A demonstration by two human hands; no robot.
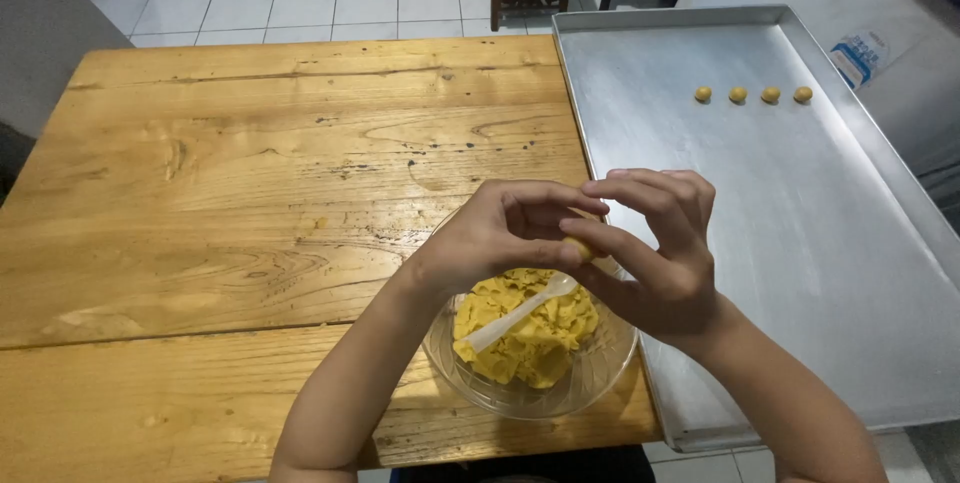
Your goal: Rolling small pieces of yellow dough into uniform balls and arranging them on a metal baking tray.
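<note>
On the wooden tabletop [250, 173], near its front right corner, stands a clear glass bowl [600, 363] of yellow dough [535, 328] with a white plastic spoon [515, 315] lying in it. Just above the bowl, the left hand [500, 233] and right hand [655, 243] are cupped together, fingertips pinching a small lump of dough [578, 246] between them. Past the tabletop's right edge lies a metal baking tray [780, 233], with four small dough balls [753, 95] in a row near its far right corner.
</note>
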